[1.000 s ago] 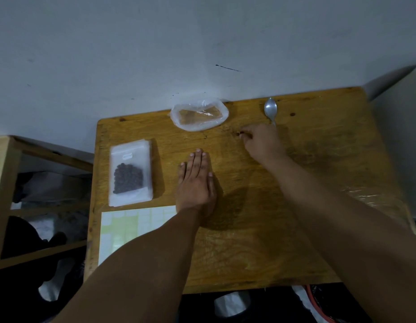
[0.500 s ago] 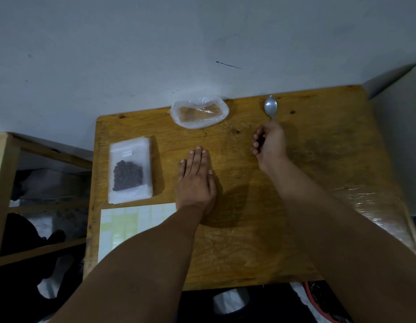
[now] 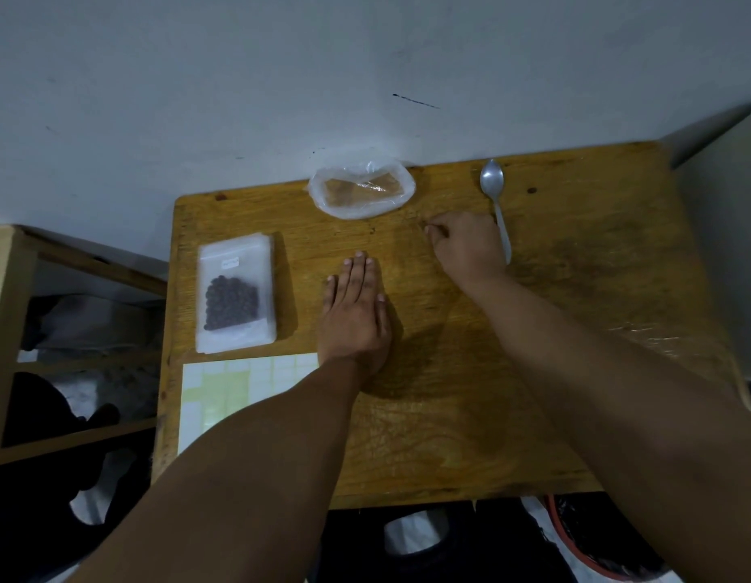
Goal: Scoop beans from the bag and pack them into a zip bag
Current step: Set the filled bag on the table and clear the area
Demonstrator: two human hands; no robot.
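A frosted zip bag (image 3: 237,296) with a clump of dark beans in it lies flat at the table's left. A crumpled clear plastic bag (image 3: 361,189) sits at the back edge and looks empty. A metal spoon (image 3: 491,180) lies at the back right, bowl away from me. My left hand (image 3: 354,317) rests flat, palm down, mid-table with fingers together. My right hand (image 3: 466,246) is curled, fingertips pinched down on the wood just left of the spoon's handle. Whether it pinches a bean is hidden.
The wooden table (image 3: 575,288) stands against a grey wall. A pale tiled sheet (image 3: 222,397) lies at its front left, partly under my left forearm. A wooden shelf (image 3: 12,330) stands to the left. Dark clutter shows below the front edge.
My right hand went right toward the spoon handle, then came back left with its fingertips on the wood again. My left hand and the bags have stayed put.
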